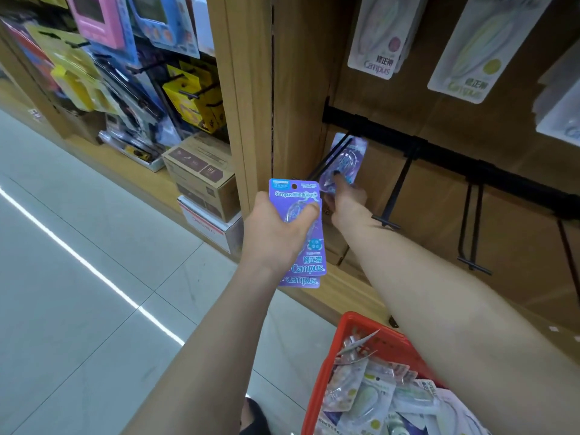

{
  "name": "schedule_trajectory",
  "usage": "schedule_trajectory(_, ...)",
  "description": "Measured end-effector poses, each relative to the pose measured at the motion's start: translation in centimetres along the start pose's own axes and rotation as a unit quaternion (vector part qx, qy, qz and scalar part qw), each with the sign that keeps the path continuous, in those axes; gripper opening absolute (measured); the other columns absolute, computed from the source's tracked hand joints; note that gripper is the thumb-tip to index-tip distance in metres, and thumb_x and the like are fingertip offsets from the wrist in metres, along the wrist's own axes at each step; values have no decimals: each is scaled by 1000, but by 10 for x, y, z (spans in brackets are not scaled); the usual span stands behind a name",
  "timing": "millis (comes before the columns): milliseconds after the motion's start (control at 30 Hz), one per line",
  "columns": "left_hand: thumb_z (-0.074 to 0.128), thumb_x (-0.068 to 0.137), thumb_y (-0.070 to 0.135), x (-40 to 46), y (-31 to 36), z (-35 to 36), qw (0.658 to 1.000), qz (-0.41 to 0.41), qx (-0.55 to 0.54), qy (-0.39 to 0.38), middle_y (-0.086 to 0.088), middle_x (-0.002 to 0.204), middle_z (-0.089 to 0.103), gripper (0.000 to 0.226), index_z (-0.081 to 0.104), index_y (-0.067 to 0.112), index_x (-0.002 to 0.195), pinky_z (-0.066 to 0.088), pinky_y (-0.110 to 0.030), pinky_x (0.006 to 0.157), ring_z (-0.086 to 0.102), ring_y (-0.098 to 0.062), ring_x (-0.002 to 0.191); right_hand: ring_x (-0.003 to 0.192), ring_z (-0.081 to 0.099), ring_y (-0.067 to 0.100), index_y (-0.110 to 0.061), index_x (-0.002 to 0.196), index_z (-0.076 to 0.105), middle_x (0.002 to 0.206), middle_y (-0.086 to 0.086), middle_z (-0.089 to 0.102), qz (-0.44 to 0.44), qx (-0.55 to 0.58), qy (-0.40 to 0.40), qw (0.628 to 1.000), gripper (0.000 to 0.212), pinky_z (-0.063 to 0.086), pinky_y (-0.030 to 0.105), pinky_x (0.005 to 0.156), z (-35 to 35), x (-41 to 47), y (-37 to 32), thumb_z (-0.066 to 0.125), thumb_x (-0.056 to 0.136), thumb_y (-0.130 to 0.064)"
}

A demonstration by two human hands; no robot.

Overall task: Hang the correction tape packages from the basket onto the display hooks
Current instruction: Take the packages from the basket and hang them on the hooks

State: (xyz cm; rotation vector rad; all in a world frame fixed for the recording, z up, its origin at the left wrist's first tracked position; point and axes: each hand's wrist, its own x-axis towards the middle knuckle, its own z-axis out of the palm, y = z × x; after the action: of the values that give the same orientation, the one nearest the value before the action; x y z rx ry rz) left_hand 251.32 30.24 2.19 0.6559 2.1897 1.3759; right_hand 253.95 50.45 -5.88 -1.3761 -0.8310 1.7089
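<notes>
My left hand grips a small stack of purple correction tape packages, held upright in front of the wooden shelf post. My right hand reaches forward to another purple package that sits on the leftmost black display hook, fingers on the package's lower end. Whether those fingers pinch or merely push it is not plain. The red basket at the bottom right holds several more correction tape packages.
Black bare hooks jut from a black rail on the wooden back panel. White packages hang above. To the left are cardboard boxes, hanging stationery and a tiled floor.
</notes>
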Motion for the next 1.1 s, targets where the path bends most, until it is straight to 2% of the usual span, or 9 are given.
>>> schedule_trajectory(167, 79, 85, 54, -1, 6, 3, 999, -20, -36, 2, 12, 94, 66, 47, 55, 22, 108, 44, -21, 58, 65, -3, 79, 107, 73, 32, -6, 134, 56, 123, 14, 72, 23, -84, 13, 996, 60, 59, 49, 99, -3, 2, 7, 77, 91, -42)
schedule_trajectory(267, 79, 86, 54, -2, 7, 0, 998, -26, -49, 2, 11, 97, 67, 48, 56, 21, 112, 47, -22, 60, 67, -4, 82, 120, 67, 36, -9, 143, 51, 135, 16, 64, 66, -105, -35, 992, 72, 53, 50, 108, -15, -19, 19, 77, 87, -47)
schedule_trajectory(367, 79, 87, 51, -4, 7, -4, 998, -27, -60, 3, 6, 102, 70, 48, 59, 19, 116, 53, -26, 67, 71, -9, 87, 117, 69, 38, -6, 134, 58, 129, 20, 68, 109, -51, -129, 984, 56, 52, 51, 109, -31, -58, 25, 68, 96, -46)
schedule_trajectory(467, 80, 87, 49, -3, 5, -9, 997, -38, -61, 15, 7, 102, 70, 44, 60, 21, 115, 59, -36, 82, 70, -12, 92, 97, 73, 31, -9, 112, 67, 106, 15, 75, 113, -28, -230, 966, 43, 53, 47, 99, -54, -103, 24, 58, 101, -49)
schedule_trajectory(633, 79, 88, 48, -5, 3, -20, 998, -44, -42, 15, 6, 104, 68, 43, 57, 23, 114, 61, -44, 92, 70, -16, 95, 88, 75, 22, -12, 116, 69, 108, 10, 76, 86, -39, -350, 932, 23, 60, 38, 81, -75, -143, 11, 55, 106, -28)
schedule_trajectory(800, 78, 89, 45, -8, 3, -28, 999, -30, -34, 17, 1, 112, 69, 46, 57, 18, 121, 61, -44, 89, 71, -18, 99, 89, 73, 23, -11, 113, 69, 107, 11, 76, 64, -38, -357, 931, 15, 57, 45, 93, -78, -148, 15, 56, 105, -14)
schedule_trajectory(867, 77, 91, 44, -7, 1, -33, 999, -22, -8, 30, 2, 115, 66, 47, 51, 18, 121, 60, -39, 85, 69, -18, 101, 87, 74, 22, -11, 113, 68, 105, 10, 77, 63, -34, -344, 936, 14, 59, 43, 88, -80, -149, 22, 56, 106, -13)
schedule_trajectory(1000, 76, 92, 40, -3, -6, -42, 997, -24, 24, 69, 0, 111, 65, 43, 50, 16, 114, 54, -35, 78, 68, -21, 98, 83, 74, 19, -11, 109, 67, 98, 7, 77, -2, -65, -268, 961, 14, 59, 37, 76, -79, -143, 31, 53, 107, -10)
schedule_trajectory(1100, 75, 91, 38, 0, -10, -44, 996, -17, 37, 79, -1, 106, 66, 39, 55, 12, 112, 50, -33, 73, 65, -20, 92, 89, 75, 22, -9, 109, 63, 97, 5, 79, -74, -91, -212, 970, 10, 59, 43, 81, -75, -136, 28, 54, 106, -9)
